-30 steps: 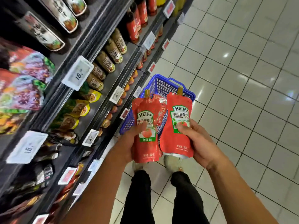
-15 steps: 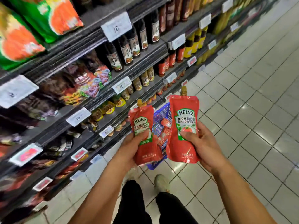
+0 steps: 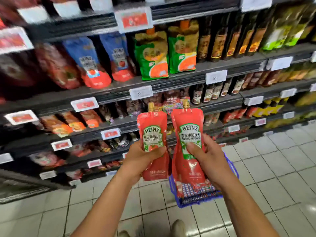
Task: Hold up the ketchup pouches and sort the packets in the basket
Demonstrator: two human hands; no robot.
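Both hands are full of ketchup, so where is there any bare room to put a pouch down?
Bare floor tiles lie open right of the blue basket and in front of the shelves. The shelves are packed edge to edge. The basket already holds red packets.

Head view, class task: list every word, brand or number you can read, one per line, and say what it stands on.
"HEINZ", "TOMATO KETCHUP": right pouch, held by the right hand.
"HEINZ": left pouch, held by the left hand; smaller lines blurred.
"HEINZ": blue pouch on the shelf.
"16": white price tag.
"9": price tag.
Other tags and bottle labels: too blurred.
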